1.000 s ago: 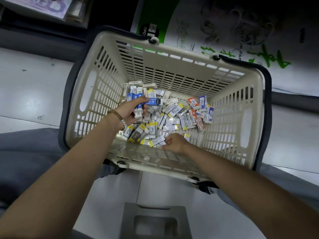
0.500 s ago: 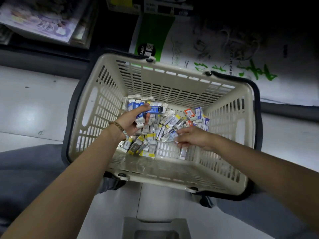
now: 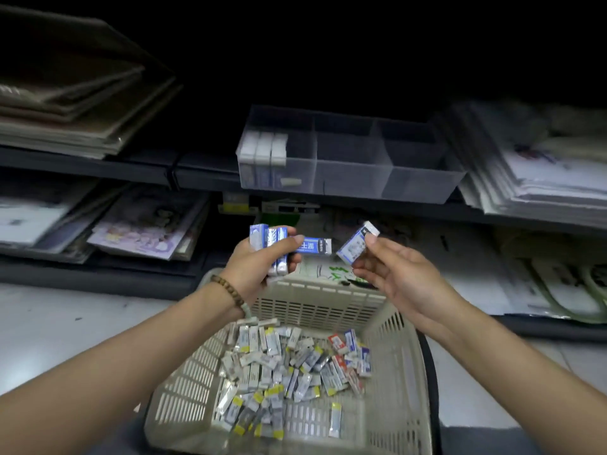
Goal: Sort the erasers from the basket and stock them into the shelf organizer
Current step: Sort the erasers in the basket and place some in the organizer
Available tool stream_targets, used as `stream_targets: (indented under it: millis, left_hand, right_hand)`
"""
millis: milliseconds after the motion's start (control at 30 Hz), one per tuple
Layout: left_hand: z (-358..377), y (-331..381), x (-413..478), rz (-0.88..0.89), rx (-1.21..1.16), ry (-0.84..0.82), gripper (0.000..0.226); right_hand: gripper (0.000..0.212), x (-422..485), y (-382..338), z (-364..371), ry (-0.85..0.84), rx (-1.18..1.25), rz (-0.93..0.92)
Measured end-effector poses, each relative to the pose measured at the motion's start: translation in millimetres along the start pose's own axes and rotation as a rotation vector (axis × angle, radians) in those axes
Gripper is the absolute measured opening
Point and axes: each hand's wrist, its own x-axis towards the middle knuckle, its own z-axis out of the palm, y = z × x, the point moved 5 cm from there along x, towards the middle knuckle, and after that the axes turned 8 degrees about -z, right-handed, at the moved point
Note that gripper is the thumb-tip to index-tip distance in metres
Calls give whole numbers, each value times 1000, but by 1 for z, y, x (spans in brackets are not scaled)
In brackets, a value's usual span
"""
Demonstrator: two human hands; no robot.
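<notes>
Grips now up out of basket (image 3: 315, 307): L grip (image 3: 259, 267) clutches blue erasers (image 3: 269, 238), R grip (image 3: 400, 277) pinches one eraser (image 3: 356, 246); organizer (image 3: 410, 178) next.

**Materials rundown, mostly plastic**

The basket (image 3: 315, 307) is matt beige plastic, slotted all over. The organizer (image 3: 348, 172) is clear, slightly frosted plastic. The erasers (image 3: 289, 366) in the basket wear shiny film wrap over printed sleeves. The bracelet (image 3: 229, 288) looks like wooden beads. The floor (image 3: 65, 323) is smooth, glossy tile. The paper stacks (image 3: 532, 178) look matt.
</notes>
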Motion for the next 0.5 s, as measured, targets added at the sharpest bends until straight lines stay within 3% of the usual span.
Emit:
stream_targets:
  millis: [333,500]
  left_hand:
    - [28,37,-15,145,13,-22,36]
    - [29,49,-14,237,110,57,52]
  right_hand:
    - [15,9,-31,41,61,211,-79]
    - [13,15,-35,55,78,272,-111]
